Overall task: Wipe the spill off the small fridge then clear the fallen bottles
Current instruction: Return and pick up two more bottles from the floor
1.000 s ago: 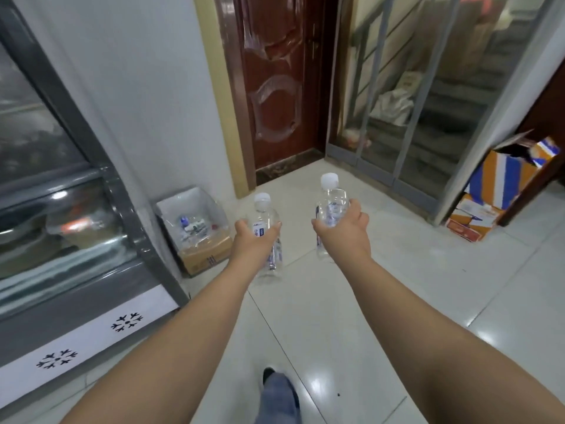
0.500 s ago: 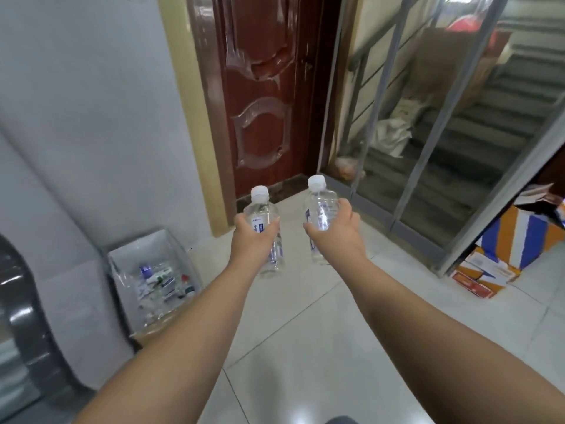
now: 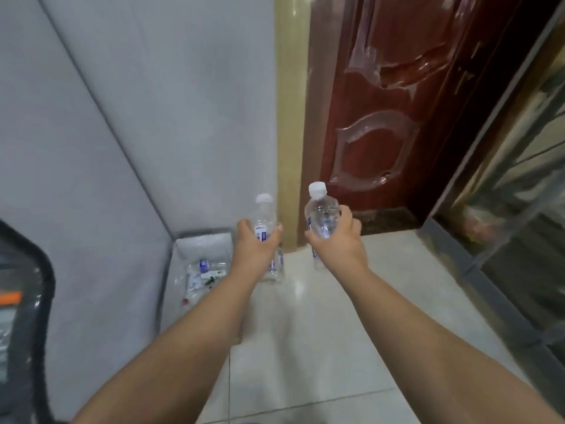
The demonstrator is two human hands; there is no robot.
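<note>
I hold two clear plastic water bottles with white caps upright in front of me. My left hand is wrapped around the left bottle, which has a blue and white label. My right hand grips the right bottle, tilted slightly left. Both arms are stretched forward over the tiled floor. Just left of and below my left hand stands a cardboard box lined with a clear bag against the grey wall, holding several discarded bottles and scraps. The fridge's dark rounded edge shows at the far left.
A dark red door with a yellow frame stands straight ahead. A glass partition with a grey metal frame runs along the right. Glossy light floor tiles lie under my arms.
The view has swung left and closer to the wall and door. The lined box now sits right beside my left hand. Both hands keep their bottles; the striped cartons at right have left the view.
</note>
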